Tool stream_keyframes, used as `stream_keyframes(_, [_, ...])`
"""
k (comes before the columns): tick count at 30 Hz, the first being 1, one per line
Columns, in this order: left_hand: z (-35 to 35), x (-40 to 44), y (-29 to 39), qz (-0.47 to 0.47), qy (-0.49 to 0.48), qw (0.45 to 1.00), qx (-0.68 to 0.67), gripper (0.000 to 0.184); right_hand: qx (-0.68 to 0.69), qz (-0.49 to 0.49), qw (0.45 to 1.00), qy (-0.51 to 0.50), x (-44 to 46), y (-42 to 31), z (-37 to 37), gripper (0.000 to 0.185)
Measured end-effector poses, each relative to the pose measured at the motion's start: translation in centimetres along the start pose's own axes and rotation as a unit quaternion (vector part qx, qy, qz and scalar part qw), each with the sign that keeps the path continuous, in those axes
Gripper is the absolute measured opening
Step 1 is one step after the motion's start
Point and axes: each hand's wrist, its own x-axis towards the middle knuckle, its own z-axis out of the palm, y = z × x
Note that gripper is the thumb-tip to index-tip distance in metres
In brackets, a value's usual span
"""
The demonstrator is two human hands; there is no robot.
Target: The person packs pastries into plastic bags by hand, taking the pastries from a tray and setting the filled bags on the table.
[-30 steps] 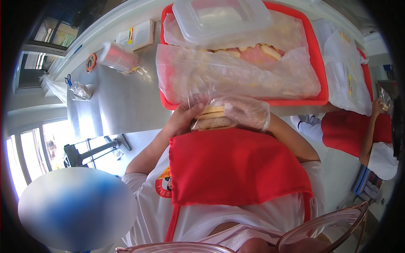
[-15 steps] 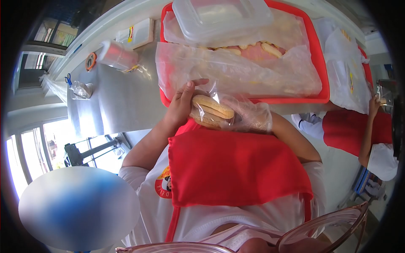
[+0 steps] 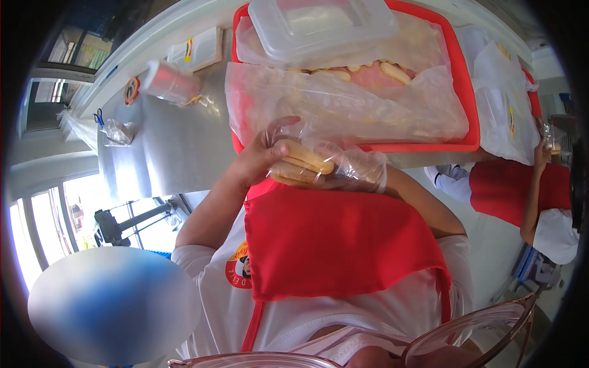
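- While a plastic roll is lying on the steel table, the bare left hand is gripping the left end of the wrapped bread.
- Bread is sitting between both hands, by the near edge of the red tray.
- Plastic-gloved right hand is holding its right end.

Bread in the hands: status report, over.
Left hand bare, right hand in clear glove, both holding. Bread between them. Clear plastic partly veils grip; red tray just beyond.
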Motion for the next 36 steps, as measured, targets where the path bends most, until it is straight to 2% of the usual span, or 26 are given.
stream_keyframes(2, [0.3, -0.3, 0.0, -0.043, 0.049, 0.998, 0.002, 0.044, 0.003, 0.049, 0.998, -0.037, -0.2, -0.8, 0.1, 0.064])
stream_keyframes(3, [0.6, -0.5, 0.1, -0.064, 0.074, 0.995, 0.004, 0.043, -0.21, 0.012, 0.977, -0.02, -1.2, -2.4, 0.2, 0.062])
stream_keyframes(4, [0.8, -0.6, 0.6, -0.1, 0.091, 0.991, 0.005, 0.04, -0.413, -0.025, 0.91, -0.002, -1.8, -3.2, 0.3, 0.061])
stream_keyframes(6, [1.0, -0.7, 2.0, -0.173, 0.12, 0.977, 0.007, 0.036, -0.458, -0.129, 0.878, 0.044, -1.7, -2.5, 0.2, 0.06])
stream_keyframes(7, [0.8, -0.7, 1.7, -0.154, 0.139, 0.978, -0.011, 0.031, -0.479, -0.18, 0.856, 0.07, -1.7, -2.4, 0.2, 0.059])
stream_keyframes(10, [0.0, -0.3, 0.2, -0.087, 0.176, 0.98, -0.04, 0.025, -0.414, -0.14, 0.899, 0.041, -2.5, -4.7, 0.2, 0.057])
stream_keyframes(12, [-0.5, 0.0, -0.3, -0.029, 0.182, 0.982, -0.029, 0.026, -0.428, -0.215, 0.876, 0.061, -3.4, -5.1, -0.3, 0.053])
stream_keyframes(14, [-1.7, 0.2, -1.2, 0.02, 0.165, 0.984, -0.064, 0.027, -0.372, -0.29, 0.881, 0.041, -3.7, -5.0, -1.4, 0.046])
stream_keyframes(16, [-3.1, 0.5, -2.0, 0.05, 0.173, 0.979, -0.097, 0.031, -0.241, -0.36, 0.901, -0.021, -3.1, -3.3, -4.7, 0.036])
stream_keyframes(17, [-2.8, 0.6, -1.6, 0.079, 0.174, 0.974, -0.119, 0.025, -0.145, -0.359, 0.918, -0.084, -2.9, -3.8, -7.4, 0.02])
stream_keyframes(19, [-3.5, 0.9, -1.8, 0.083, 0.168, 0.964, -0.191, 0.026, -0.19, -0.291, 0.923, 0.167, -0.6, -2.0, -13.7, 0.017])
stream_keyframes(20, [-4.1, 1.0, -2.2, 0.082, 0.163, 0.957, -0.225, 0.027, -0.302, -0.162, 0.902, 0.263, -0.1, -2.2, -16.0, 0.022])
stream_keyframes(21, [-5.3, 1.1, -3.0, 0.087, 0.141, 0.958, -0.234, 0.029, -0.401, -0.026, 0.846, 0.351, 0.5, -2.7, -17.8, 0.026])
stream_keyframes(24, [-5.5, 1.2, -3.3, 0.079, 0.127, 0.947, -0.285, 0.03, -0.554, 0.029, 0.727, 0.404, 2.1, -2.8, -21.1, 0.039])
stream_keyframes(25, [-5.7, 1.2, -3.5, 0.081, 0.094, 0.946, -0.3, 0.031, -0.554, -0.005, 0.711, 0.433, 2.3, -2.4, -21.9, 0.038])
stream_keyframes(27, [-5.8, 1.4, -3.9, 0.074, 0.124, 0.937, -0.317, 0.031, -0.553, -0.076, 0.676, 0.482, 2.8, -1.6, -23.8, 0.039])
stream_keyframes(29, [-6.0, 1.5, -4.6, 0.065, 0.138, 0.927, -0.343, 0.032, -0.533, -0.098, 0.636, 0.55, 4.2, -0.8, -25.8, 0.043])
stream_keyframes(34, [-6.2, 1.9, -4.9, 0.055, 0.129, 0.915, -0.377, 0.033, -0.536, -0.049, 0.572, 0.62, 5.9, -2.6, -26.2, 0.044])
stream_keyframes(36, [-6.8, 2.0, -5.5, 0.047, 0.119, 0.919, -0.372, 0.033, -0.549, -0.03, 0.568, 0.612, 5.8, -3.2, -25.8, 0.045])
